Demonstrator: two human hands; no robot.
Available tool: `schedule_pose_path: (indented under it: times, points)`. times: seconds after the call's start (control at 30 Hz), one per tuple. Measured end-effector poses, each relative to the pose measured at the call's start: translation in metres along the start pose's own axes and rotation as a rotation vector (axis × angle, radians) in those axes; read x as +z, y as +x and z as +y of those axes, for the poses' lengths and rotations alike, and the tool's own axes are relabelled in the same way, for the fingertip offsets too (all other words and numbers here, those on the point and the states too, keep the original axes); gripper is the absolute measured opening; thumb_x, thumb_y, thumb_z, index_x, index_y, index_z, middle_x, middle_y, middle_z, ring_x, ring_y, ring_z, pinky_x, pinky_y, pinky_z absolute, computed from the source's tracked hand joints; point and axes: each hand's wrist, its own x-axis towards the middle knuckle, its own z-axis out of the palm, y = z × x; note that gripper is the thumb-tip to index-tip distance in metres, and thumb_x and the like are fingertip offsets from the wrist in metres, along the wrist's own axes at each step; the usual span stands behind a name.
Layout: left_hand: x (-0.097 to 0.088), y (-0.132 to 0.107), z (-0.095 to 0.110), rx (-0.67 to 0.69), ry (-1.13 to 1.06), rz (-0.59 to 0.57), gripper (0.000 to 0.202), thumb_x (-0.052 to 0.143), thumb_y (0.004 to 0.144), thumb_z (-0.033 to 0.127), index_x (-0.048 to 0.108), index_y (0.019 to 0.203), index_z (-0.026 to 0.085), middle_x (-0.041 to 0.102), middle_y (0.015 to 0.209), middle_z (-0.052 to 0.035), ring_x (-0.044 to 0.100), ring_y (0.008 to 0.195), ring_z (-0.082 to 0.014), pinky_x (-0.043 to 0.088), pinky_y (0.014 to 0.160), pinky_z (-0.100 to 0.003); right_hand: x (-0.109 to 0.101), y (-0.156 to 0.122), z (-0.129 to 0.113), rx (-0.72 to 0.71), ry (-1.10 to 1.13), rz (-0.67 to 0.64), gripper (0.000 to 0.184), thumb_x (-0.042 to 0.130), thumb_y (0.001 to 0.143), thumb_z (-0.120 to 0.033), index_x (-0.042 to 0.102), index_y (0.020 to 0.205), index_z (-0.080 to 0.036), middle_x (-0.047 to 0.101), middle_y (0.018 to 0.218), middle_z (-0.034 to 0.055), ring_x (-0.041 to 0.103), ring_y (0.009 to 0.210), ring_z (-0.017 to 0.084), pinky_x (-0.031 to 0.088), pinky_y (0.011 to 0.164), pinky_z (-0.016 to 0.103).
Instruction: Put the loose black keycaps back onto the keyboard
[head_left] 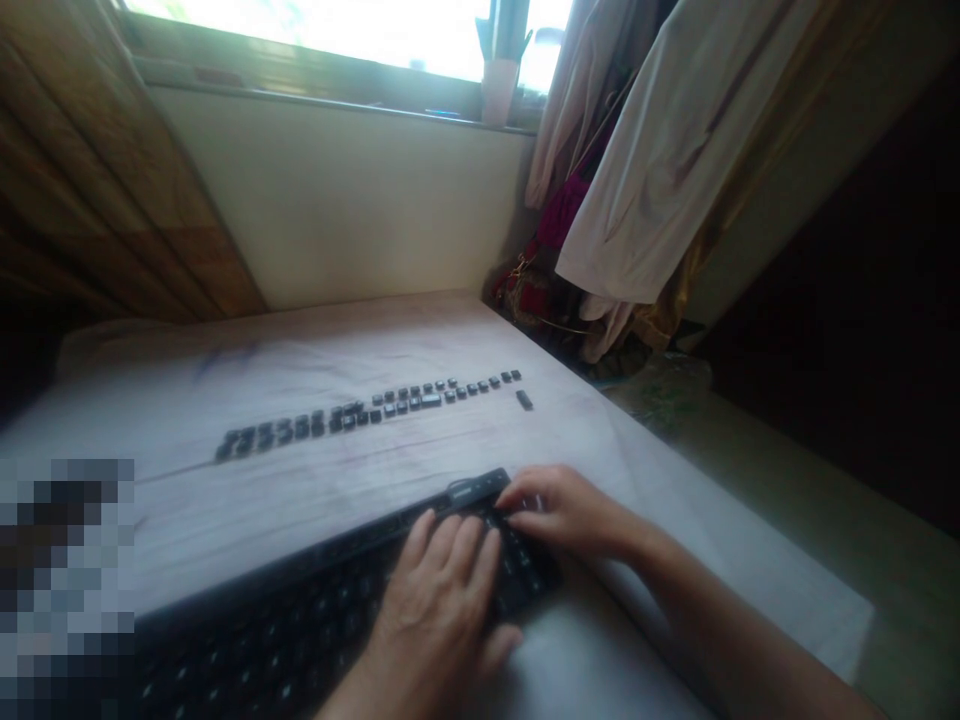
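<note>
A black keyboard (300, 610) lies slantwise on a white cloth-covered table (300, 350) close to me. My left hand (442, 590) rests flat on the keyboard's right part, fingers stretched out. My right hand (562, 510) is at the keyboard's far right end, fingers curled down onto the keys; what they pinch, if anything, is hidden. Farther back, several loose black keycaps (352, 412) lie in long rows on the cloth. One single keycap (524, 400) lies apart at the right end of the rows.
Pale clothes (675, 170) hang at the right above a heap of red and dark things (536, 290). A windowsill with a pink cup (499, 90) runs along the back wall. A wooden panel (97, 170) stands at the left. The table's right edge drops to a greenish floor.
</note>
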Motion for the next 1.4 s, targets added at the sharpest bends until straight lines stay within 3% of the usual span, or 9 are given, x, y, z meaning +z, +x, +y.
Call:
schedule_pose_path:
  times: [0.43, 0.7, 0.93, 1.13, 1.4]
  points:
    - [0.005, 0.002, 0.003, -0.009, -0.043, -0.013, 0.065, 0.058, 0.086, 0.061, 0.057, 0.130, 0.013, 0.064, 0.126, -0.0123, 0.056, 0.117, -0.0296, 0.032, 0.109, -0.048, 0.000, -0.003, -0.002, -0.119, -0.375, -0.067, 0.018, 0.061, 0.085, -0.016, 0.071, 0.100, -0.019, 0.070, 0.094, 0.0072, 0.065, 0.084, 0.019, 0.050, 0.077, 0.028]
    - [0.008, 0.002, 0.004, -0.017, -0.057, -0.010, 0.065, 0.058, 0.086, 0.061, 0.055, 0.133, 0.016, 0.062, 0.127, -0.0114, 0.055, 0.117, -0.0287, 0.029, 0.111, -0.047, 0.001, -0.003, -0.002, -0.118, -0.350, -0.046, 0.017, 0.061, 0.087, -0.020, 0.072, 0.099, -0.020, 0.072, 0.094, 0.0064, 0.066, 0.085, 0.018, 0.049, 0.077, 0.027]
    - [0.005, 0.004, 0.004, -0.059, -0.113, -0.094, 0.066, 0.061, 0.084, 0.060, 0.053, 0.135, 0.019, 0.059, 0.130, -0.0105, 0.052, 0.120, -0.0291, 0.029, 0.112, -0.048, 0.001, -0.004, -0.002, -0.095, -0.254, -0.029, 0.019, 0.060, 0.086, -0.021, 0.075, 0.098, -0.021, 0.074, 0.093, 0.0065, 0.068, 0.084, 0.019, 0.050, 0.077, 0.027]
    - [0.002, 0.005, 0.005, -0.069, -0.131, -0.137, 0.066, 0.060, 0.085, 0.059, 0.052, 0.136, 0.018, 0.059, 0.130, -0.0113, 0.052, 0.120, -0.0295, 0.029, 0.113, -0.049, 0.003, -0.001, -0.002, 0.023, -0.097, 0.055, 0.018, 0.059, 0.084, -0.022, 0.076, 0.088, -0.022, 0.077, 0.086, 0.0036, 0.070, 0.078, 0.018, 0.051, 0.074, 0.026]
    - [0.004, 0.004, 0.005, -0.069, -0.142, -0.124, 0.064, 0.062, 0.084, 0.058, 0.054, 0.134, 0.018, 0.059, 0.131, -0.0103, 0.051, 0.121, -0.0292, 0.027, 0.113, -0.049, 0.010, 0.001, -0.007, 0.057, -0.145, 0.078, 0.013, 0.062, 0.080, -0.018, 0.075, 0.080, -0.021, 0.075, 0.078, 0.0025, 0.068, 0.074, 0.016, 0.049, 0.070, 0.025]
